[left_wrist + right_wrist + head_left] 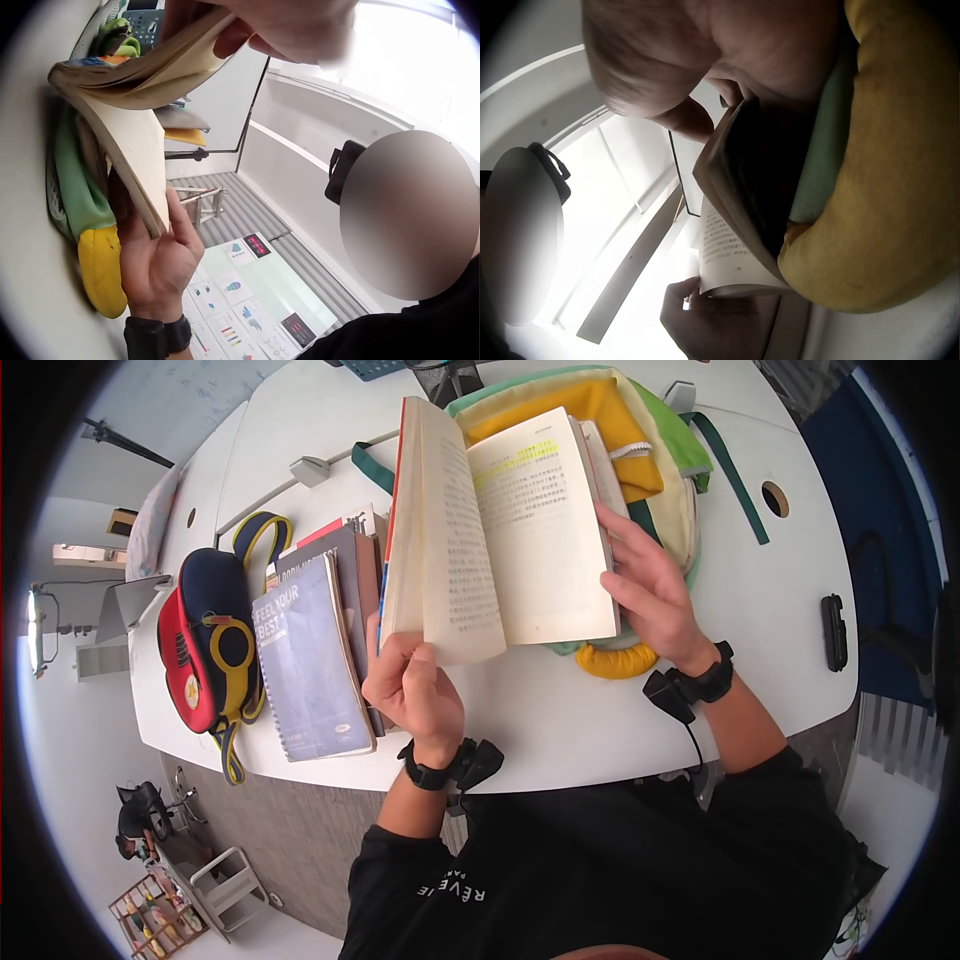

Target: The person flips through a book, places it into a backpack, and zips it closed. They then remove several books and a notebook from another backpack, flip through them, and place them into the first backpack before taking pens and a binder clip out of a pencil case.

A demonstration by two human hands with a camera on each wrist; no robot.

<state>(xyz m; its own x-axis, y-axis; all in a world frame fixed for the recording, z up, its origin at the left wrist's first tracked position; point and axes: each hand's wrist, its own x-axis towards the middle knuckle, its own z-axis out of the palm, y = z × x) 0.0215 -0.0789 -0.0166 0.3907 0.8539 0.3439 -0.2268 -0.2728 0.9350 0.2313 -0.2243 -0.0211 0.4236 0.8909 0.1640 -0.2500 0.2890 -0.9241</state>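
An open paperback book (545, 575) is held up in both hands, its printed pages facing the wearer and yellow highlighter marking lines on the right page. The left hand (415, 695) grips the lower left of the book, thumb and curled fingers pinching a partly lifted bundle of pages. On the far side, the right hand (655, 600) holds the right edge, with its thumb at the page margin and other fingers behind the cover, as the left wrist view shows. Under and behind the book lies a green and yellow backpack (685, 455) with a padded yellow handle (617, 660).
Left of the book, a spiral notebook (310, 670) tops a stack of books. Beside it sits a red and navy bag (200, 650) with yellow-edged straps. A black mesh holder (445, 378) stands at the back; a small black object (834, 632) lies near the table's right edge.
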